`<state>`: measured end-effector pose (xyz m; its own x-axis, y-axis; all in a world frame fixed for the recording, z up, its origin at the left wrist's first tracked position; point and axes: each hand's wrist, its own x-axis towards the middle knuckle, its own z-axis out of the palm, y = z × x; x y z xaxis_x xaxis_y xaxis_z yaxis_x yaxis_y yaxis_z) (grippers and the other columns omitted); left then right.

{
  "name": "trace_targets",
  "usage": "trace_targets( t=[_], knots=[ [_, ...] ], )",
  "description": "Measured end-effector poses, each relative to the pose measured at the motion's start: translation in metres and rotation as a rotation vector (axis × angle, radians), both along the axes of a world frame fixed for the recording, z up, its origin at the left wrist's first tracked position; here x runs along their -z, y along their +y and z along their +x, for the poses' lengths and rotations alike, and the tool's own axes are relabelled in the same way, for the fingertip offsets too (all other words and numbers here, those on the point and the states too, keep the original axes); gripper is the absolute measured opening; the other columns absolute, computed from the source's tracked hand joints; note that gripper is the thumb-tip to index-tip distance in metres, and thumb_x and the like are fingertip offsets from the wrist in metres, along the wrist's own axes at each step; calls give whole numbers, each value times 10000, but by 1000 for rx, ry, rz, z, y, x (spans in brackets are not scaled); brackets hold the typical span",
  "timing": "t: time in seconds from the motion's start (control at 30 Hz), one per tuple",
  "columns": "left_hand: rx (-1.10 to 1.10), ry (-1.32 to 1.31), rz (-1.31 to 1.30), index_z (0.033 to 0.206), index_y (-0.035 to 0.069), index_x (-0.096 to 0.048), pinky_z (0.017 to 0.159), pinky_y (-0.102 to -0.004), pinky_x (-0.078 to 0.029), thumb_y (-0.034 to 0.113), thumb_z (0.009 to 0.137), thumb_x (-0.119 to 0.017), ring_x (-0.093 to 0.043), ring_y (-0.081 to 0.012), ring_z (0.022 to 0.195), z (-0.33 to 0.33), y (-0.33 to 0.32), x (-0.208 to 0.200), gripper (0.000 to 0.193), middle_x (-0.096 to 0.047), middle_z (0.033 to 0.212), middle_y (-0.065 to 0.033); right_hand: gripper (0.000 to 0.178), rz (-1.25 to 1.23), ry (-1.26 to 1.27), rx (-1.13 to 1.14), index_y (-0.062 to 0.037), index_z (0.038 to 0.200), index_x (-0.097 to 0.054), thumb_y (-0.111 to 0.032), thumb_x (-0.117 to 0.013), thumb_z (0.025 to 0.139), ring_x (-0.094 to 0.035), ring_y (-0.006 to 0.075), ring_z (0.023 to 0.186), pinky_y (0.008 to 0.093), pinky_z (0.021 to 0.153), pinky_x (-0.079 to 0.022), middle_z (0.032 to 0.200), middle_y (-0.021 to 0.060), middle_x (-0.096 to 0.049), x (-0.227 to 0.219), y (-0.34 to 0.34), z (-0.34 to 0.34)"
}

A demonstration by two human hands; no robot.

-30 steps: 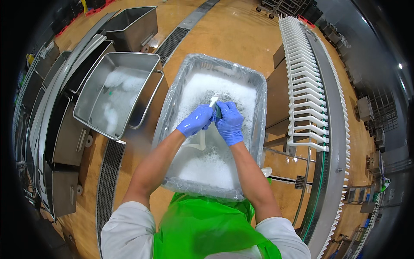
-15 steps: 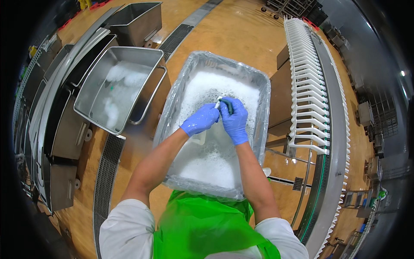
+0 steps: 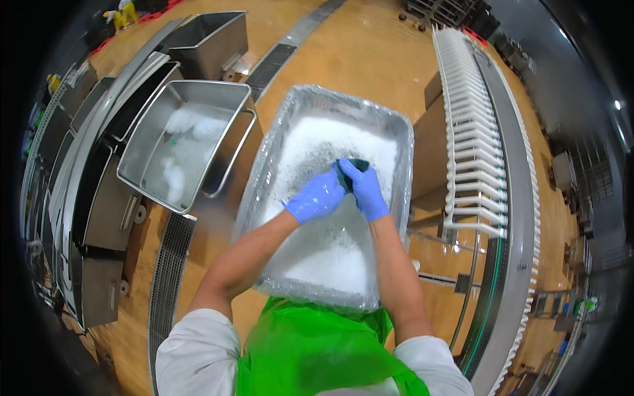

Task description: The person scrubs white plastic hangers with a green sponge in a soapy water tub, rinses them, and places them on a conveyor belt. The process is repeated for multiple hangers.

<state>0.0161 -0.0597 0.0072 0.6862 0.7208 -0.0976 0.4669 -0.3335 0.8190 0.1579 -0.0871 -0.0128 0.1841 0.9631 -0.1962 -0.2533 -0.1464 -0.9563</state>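
Observation:
Both my hands, in blue gloves, meet over a plastic-lined tub [image 3: 251, 188] of white suds [image 3: 337, 132]. My right hand [image 3: 367, 191] is closed on a dark green scouring pad [image 3: 357, 165], with part of the pad sticking out past the fingers. My left hand [image 3: 319, 197] is closed too, its fingertips pressed against the pad's left side. Whatever lies inside the left fingers is hidden. Beneath my wrists the water shows greyish between patches of foam.
A steel tub cart [image 3: 142, 136] with sudsy water and a handle stands at the left, beside more steel carts [image 3: 109, 204]. To the right runs a conveyor [image 3: 512, 165] with a row of white bars [image 3: 474, 158]. Floor drain grating [image 3: 170, 264] lies at the left.
My hands have shifted slightly lower and closer together. The white piece seen between my fingers is now out of sight, and more of the green pad shows.

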Motion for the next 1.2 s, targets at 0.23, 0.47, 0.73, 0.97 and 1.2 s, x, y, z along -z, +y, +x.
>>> trace_targets(
  t=[0.23, 0.47, 0.73, 0.97, 1.2],
  knots=[
    [57, -64, 100, 1133, -38, -534, 843, -492, -474, 197, 845, -483, -580, -470, 958, -11, 8, 8, 376, -600, 1061, -301, 218, 99, 86, 45, -8, 934, -659, -217, -672, 872, -564, 111, 698, 253, 654, -462, 788, 6, -624, 4, -11, -18],
    [49, -19, 19, 1031, -36, -579, 823, -499, -472, 167, 833, -473, -605, -446, 907, -10, -1, 1, 303, -628, 988, -282, 221, 21, 49, 90, -16, 1023, -645, -199, -639, 899, -593, 119, 718, 254, 695, -496, 841, 27, -643, 16, 0, -9],
    [97, 9, 97, 950, -13, -635, 765, -486, -488, 163, 834, -473, -620, -429, 840, 6, -2, 23, 266, -647, 906, -254, 211, -35, -74, 152, -21, 959, -674, -214, -683, 874, -584, 105, 665, 245, 607, -470, 787, 22, -639, 27, 3, 0],
    [100, 61, -28, 962, 0, -633, 750, -492, -488, 200, 883, -465, -623, -420, 819, -27, 15, 5, 273, -648, 889, -249, 328, 61, -55, -70, -13, 1143, -597, -112, -667, 839, -565, 106, 623, 231, 578, -505, 791, 26, -619, -19, -15, -14],
    [210, 151, 83, 943, 32, -642, 741, -492, -487, 217, 890, -462, -620, -416, 807, -9, -6, 30, 263, -650, 886, -238, 202, -72, -568, 17, -16, 989, -618, -173, -658, 869, -543, 98, 622, 261, 572, -507, 757, 26, -585, 26, -2, -1]
  ],
)
